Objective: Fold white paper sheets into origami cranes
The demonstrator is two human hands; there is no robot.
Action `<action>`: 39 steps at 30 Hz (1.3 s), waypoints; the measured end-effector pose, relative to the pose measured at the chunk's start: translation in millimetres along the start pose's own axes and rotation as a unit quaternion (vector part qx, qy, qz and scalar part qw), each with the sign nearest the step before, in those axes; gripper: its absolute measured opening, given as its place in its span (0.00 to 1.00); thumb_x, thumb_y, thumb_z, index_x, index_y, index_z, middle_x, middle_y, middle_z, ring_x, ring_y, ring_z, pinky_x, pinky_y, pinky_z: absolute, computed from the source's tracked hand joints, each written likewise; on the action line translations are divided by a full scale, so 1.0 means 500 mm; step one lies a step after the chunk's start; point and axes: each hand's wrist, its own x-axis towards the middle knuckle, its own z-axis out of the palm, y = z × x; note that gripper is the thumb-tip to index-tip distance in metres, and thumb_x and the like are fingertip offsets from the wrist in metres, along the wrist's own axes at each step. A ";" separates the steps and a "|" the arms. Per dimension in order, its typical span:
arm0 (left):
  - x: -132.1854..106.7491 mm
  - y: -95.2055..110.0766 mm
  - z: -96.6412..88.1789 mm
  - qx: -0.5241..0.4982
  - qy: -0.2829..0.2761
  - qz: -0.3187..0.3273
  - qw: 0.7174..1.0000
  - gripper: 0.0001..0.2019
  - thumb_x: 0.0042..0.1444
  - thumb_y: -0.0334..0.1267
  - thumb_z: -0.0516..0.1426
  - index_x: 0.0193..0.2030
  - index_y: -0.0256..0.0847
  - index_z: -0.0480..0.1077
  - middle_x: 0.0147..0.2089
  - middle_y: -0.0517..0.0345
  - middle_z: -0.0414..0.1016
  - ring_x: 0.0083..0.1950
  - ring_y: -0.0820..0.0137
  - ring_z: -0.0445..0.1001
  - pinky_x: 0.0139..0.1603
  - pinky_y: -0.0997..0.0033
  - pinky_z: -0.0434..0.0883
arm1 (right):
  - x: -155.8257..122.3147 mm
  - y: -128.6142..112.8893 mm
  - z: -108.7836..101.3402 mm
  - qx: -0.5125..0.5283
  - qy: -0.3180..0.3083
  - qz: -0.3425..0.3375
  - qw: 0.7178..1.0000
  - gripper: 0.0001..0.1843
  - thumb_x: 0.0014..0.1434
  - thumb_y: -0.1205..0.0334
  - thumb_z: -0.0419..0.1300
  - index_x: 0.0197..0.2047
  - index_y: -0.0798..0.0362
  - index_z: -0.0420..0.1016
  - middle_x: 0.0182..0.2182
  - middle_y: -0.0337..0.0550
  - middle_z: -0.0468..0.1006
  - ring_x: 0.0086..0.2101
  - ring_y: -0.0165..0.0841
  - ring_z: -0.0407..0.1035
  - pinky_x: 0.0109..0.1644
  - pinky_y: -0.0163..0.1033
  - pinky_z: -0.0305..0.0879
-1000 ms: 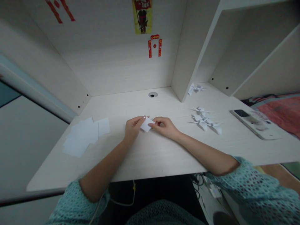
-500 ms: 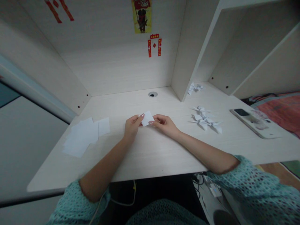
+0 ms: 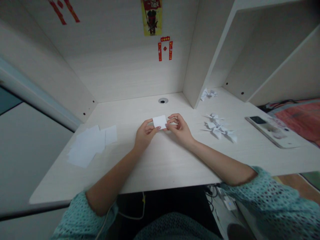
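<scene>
A small white piece of paper [image 3: 159, 121] is held up between both hands above the desk, its broad face toward me. My left hand [image 3: 145, 132] pinches its lower left edge, thumb in front and fingers behind. At its lower right corner, my right hand [image 3: 180, 130] grips it between thumb and fingers. Loose white paper sheets [image 3: 86, 146] lie overlapping on the desk to the left. Several folded white paper cranes [image 3: 217, 128] rest in a cluster right of my right hand.
More folded paper cranes [image 3: 208, 94] sit by the upright divider [image 3: 207, 56]. A phone [image 3: 271, 131] lies at the desk's right side, near a red cloth [image 3: 297, 120]. A round cable hole [image 3: 163, 100] is at the back. The desk's front edge runs below my forearms.
The paper has turned from a tilted diamond position to nearly level and moved slightly right. Both hands have shifted their grip to its lower edge.
</scene>
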 end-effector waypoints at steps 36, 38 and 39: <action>0.002 -0.019 -0.006 -0.001 0.029 0.055 0.998 0.21 0.51 0.45 0.58 0.50 0.38 0.70 0.37 0.54 0.79 0.34 0.68 0.77 0.36 0.72 0.73 | 0.007 -0.012 -0.021 -0.088 -0.123 -0.033 0.988 0.24 0.43 0.56 0.68 0.45 0.53 0.76 0.26 0.41 0.78 0.28 0.31 0.71 0.39 0.40 0.68; 0.001 -0.018 -0.006 -0.003 0.029 0.058 0.998 0.20 0.51 0.44 0.58 0.50 0.38 0.70 0.37 0.54 0.79 0.35 0.68 0.77 0.36 0.73 0.73 | 0.008 -0.009 -0.021 -0.066 -0.126 -0.019 0.990 0.24 0.42 0.57 0.68 0.45 0.53 0.76 0.26 0.41 0.78 0.29 0.31 0.72 0.38 0.40 0.68; 0.001 -0.018 -0.006 -0.004 0.029 0.058 0.998 0.20 0.51 0.44 0.59 0.50 0.38 0.70 0.37 0.54 0.79 0.35 0.68 0.77 0.36 0.73 0.73 | 0.009 -0.007 -0.021 -0.056 -0.127 -0.011 0.990 0.25 0.42 0.58 0.68 0.45 0.53 0.75 0.26 0.41 0.78 0.29 0.31 0.72 0.38 0.39 0.68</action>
